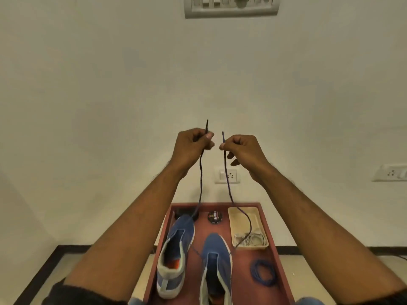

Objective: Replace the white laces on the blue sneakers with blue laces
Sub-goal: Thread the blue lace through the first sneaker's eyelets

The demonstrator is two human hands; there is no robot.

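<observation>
Over the near sneaker [217, 267], left hand [190, 148] and right hand [242, 151] each pinch-grip the limp, light blue lace [200, 172] near its stiffer tips, the best hold.

Open air at frame centre; lower down, sneakers [176, 245], basket [246, 225], round tin [214, 217], coiled lace [263, 272] crowding tray [279, 256].

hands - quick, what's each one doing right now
Left hand: pinching one end of the blue lace, raised above the tray.
Right hand: pinching the lace's other end, at about the same height.
</observation>
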